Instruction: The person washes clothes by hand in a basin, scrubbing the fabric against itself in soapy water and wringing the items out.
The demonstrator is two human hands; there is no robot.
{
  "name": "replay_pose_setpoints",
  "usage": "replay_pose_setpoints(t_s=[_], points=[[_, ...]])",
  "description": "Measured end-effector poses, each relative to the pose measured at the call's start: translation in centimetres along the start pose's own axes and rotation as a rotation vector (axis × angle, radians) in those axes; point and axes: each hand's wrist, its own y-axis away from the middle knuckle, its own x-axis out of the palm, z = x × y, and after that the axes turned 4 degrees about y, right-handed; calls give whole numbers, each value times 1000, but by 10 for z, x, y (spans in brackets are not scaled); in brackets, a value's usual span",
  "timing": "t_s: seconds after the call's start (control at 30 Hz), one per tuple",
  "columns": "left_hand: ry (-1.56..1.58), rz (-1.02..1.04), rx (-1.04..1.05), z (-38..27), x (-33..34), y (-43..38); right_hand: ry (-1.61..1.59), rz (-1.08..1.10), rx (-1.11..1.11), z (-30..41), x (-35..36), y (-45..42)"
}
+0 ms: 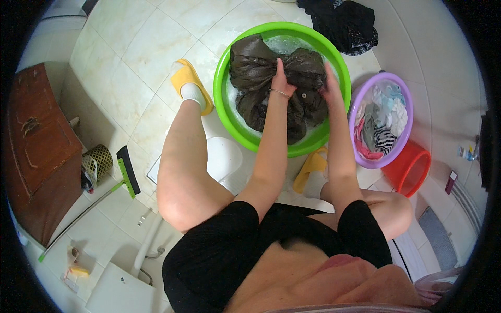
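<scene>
A wet dark brown garment (252, 64) lies bunched in a bright green plastic basin (221, 99) with sudsy water (287, 44) around it. Its cloth gathers into folds at my left hand (282, 80), which grips it near the middle and wears a thin bracelet on the wrist. By the basin's right wall, my right hand (331, 84) holds the garment's right side; some of its fingers are hidden by cloth. A pale round button (304, 95) shows on the fabric between my forearms.
Right of the basin stands a purple basket (353, 113) of clothes, beside a red bucket (420, 172). Black clothing (346, 25) lies on the floor beyond. A floor squeegee (127, 172), a woven wastebasket (100, 159) and a brown cabinet (47, 152) are at left. My yellow slippers (191, 84) flank the basin.
</scene>
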Motion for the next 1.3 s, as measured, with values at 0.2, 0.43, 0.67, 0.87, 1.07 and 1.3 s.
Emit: replay_pose_setpoints(t_s=[0.2, 0.43, 0.67, 0.87, 1.07, 1.3], points=[[-345, -714, 11, 7, -31, -14, 1044, -121, -241, -30, 31, -6], [-480, -743, 105, 8, -88, -42, 1455, -261, -514, -33, 56, -10], [-35, -407, 76, 0, -38, -17, 458, -31, -781, 27, 67, 96], [104, -410, 16, 8, -23, -3, 740, 153, -859, 16, 73, 121], [-274, -470, 81, 17, -26, 23, 961, -544, -641, 9, 33, 28], [-1075, -570, 131, -5, -33, 44, 1284, -55, -954, -7, 57, 36]])
